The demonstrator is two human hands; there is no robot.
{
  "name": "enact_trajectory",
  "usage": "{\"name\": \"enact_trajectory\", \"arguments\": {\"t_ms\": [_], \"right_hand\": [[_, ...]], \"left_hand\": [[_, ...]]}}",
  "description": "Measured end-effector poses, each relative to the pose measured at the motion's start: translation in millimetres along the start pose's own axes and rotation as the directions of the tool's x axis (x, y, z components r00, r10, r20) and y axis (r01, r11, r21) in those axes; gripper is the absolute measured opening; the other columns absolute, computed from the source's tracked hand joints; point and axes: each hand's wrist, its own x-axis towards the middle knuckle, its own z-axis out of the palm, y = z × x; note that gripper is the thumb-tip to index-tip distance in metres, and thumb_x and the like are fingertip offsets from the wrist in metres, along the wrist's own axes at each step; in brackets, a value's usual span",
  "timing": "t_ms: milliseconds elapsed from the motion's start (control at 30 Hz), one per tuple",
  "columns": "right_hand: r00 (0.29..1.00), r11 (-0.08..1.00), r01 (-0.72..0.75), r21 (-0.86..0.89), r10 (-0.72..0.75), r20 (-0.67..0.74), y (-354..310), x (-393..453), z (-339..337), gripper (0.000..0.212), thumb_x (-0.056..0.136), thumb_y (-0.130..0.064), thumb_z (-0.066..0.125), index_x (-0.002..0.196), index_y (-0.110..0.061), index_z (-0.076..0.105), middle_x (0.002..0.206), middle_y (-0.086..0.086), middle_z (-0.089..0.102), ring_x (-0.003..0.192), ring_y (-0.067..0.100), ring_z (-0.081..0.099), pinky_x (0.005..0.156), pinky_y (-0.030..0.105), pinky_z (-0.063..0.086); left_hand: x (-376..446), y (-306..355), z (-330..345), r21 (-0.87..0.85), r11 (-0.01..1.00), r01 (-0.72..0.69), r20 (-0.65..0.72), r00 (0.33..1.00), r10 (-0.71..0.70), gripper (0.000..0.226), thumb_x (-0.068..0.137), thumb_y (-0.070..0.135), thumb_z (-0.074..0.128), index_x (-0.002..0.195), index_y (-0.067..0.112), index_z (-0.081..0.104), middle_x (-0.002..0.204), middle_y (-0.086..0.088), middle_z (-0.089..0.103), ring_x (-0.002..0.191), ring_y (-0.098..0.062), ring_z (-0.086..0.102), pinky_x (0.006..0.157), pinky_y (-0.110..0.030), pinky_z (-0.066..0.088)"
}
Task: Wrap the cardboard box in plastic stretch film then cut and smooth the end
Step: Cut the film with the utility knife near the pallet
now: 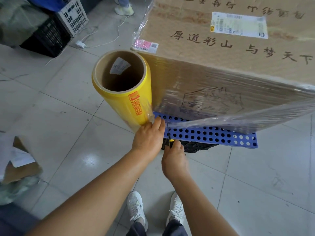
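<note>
The cardboard box [230,53] sits on a blue perforated pallet [213,135], sides already filmed. The stretch film [238,120] is thin, clingy, tear-prone — best held taut near the yellow roll [126,99], where the left hand [148,137] grips. The right hand [173,159] clasps a utility knife [169,133].

tiled floor [255,167], blue pallet [221,135] (perforated), crates [51,36]
</note>
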Motion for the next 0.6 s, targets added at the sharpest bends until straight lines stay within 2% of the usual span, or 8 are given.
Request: {"name": "enact_trajectory", "arguments": {"t_ms": [33,100,167,233,300,433,600], "right_hand": [[1.000,1.000,-0.012,0.027,0.012,-0.011,-2,7,1,0.027,0.103,-0.023,0.031,0.123,-0.006,0.035,0.133,0.013,0.041,0.106,0.032,0.055,0.071,0.034,0.038],[1.000,1.000,-0.012,0.026,0.012,0.002,-7,24,0,0.030,0.103,-0.022,0.031,0.126,-0.004,0.036,0.134,0.015,0.041,0.111,0.031,0.053,0.073,0.035,0.040],[1.000,1.000,-0.006,0.015,0.006,0.014,-8,36,0,0.031,0.104,-0.020,0.030,0.128,-0.001,0.036,0.134,0.016,0.040,0.116,0.031,0.050,0.077,0.035,0.041],[1.000,0.999,-0.023,0.029,0.023,-0.001,-3,37,4,0.031,0.103,-0.021,0.031,0.128,-0.003,0.035,0.135,0.016,0.040,0.112,0.032,0.053,0.073,0.033,0.038],[1.000,1.000,-0.028,0.004,0.028,0.003,5,28,13,0.029,0.103,-0.021,0.032,0.127,-0.005,0.034,0.135,0.013,0.039,0.111,0.032,0.053,0.072,0.031,0.036],[0.999,0.997,-0.045,0.062,0.045,0.003,12,28,22,0.029,0.103,-0.023,0.031,0.125,-0.005,0.035,0.132,0.013,0.042,0.106,0.032,0.054,0.071,0.032,0.034],[0.998,0.998,-0.052,0.045,0.051,0.029,7,56,21,0.032,0.103,-0.022,0.031,0.129,-0.004,0.033,0.138,0.016,0.039,0.112,0.034,0.054,0.072,0.031,0.032]], "left_hand": [[0,1,1,-0.027,1.000,0.005,0.024,1.000,-0.004,0.058,0.066,0.006,0.071,0.122,0.002,0.056,0.127,-0.016,0.055,0.086,-0.027,0.065,0.071,-0.030,0.052],[1,2,5,-0.058,0.998,0.006,0.069,0.998,-0.002,0.056,0.088,0.004,0.048,0.140,0.002,0.029,0.150,-0.016,0.024,0.116,-0.032,0.049,0.094,-0.035,0.041],[4,0,7,-0.077,0.996,0.035,0.081,0.996,-0.028,0.055,0.093,0.003,0.037,0.144,0.004,0.017,0.154,-0.013,0.009,0.125,-0.031,0.040,0.100,-0.035,0.035],[7,-2,14,-0.093,0.995,0.022,0.052,0.998,-0.017,0.058,0.093,0.002,0.036,0.145,0.006,0.012,0.155,-0.012,0.007,0.126,-0.031,0.040,0.100,-0.036,0.035],[7,-2,23,-0.112,0.994,0.021,0.084,0.996,-0.011,0.062,0.092,0.001,0.036,0.146,0.008,0.007,0.155,-0.012,0.007,0.127,-0.031,0.038,0.101,-0.036,0.035],[9,2,36,-0.131,0.991,0.034,0.106,0.994,-0.020,0.060,0.091,0.001,0.038,0.145,0.006,0.013,0.155,-0.011,0.010,0.125,-0.031,0.041,0.101,-0.037,0.035],[18,4,45,-0.149,0.986,0.080,0.116,0.991,-0.063,0.058,0.093,0.005,0.035,0.146,0.007,0.012,0.153,-0.011,0.014,0.124,-0.033,0.041,0.099,-0.038,0.036]]}}
